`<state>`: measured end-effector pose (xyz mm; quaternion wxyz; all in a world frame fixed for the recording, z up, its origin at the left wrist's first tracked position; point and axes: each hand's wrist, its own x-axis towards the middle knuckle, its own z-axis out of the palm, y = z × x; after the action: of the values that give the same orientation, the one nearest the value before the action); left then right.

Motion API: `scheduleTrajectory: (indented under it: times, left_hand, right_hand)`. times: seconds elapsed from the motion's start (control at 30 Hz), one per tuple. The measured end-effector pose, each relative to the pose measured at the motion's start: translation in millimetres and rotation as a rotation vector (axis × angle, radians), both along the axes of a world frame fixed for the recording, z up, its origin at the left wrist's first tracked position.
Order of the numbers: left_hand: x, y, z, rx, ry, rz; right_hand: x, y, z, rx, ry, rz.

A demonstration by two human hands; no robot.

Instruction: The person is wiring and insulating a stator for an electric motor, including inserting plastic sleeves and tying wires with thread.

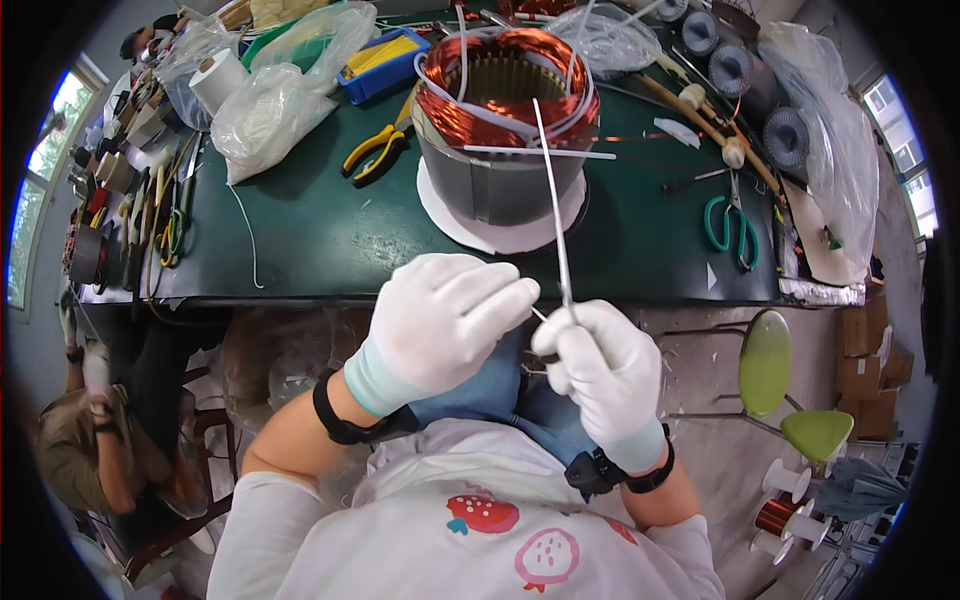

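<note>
While the left hand in a white cloth glove pinches a short, thin, white string in its fingertips, the right hand in a white glove too has its fingers curled tight around the bottom end of a long, thin, pale stick. The stick points up and away, and its tip shows in front of the shiny red-brown wire coils. These coils sit in the top of a fat, round, grey metal drum. The drum stands on a round white pad on the dark green surface, just past the hands. A straight white plastic tube lies across the drum's front. Yellow and black pliers lie near its left side. Scissors with teal handles lie off to the right. A pink-red strawberry picture is on the white shirt. Marks on the brown cardboard boxes are too small to read.
</note>
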<state>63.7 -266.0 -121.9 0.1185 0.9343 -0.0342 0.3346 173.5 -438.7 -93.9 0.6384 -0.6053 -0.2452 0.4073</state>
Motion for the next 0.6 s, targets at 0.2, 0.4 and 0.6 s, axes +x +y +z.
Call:
scheduleTrajectory:
  times: [0.2, 0.4, 0.6]
  left_hand:
    - [4, -16, -5, -0.038, 0.063, 0.017]
    - [-4, -1, 5, -0.173, 0.157, -0.082]
    - [-7, -4, 18, -0.714, 0.206, -0.088]
  right_hand:
    - [-5, 2, -14, -0.021, -0.134, 0.056]
    - [-2, -1, -16, 0.035, -0.239, 0.033]
    - [1, -3, -21, 0.011, -0.332, -0.026]
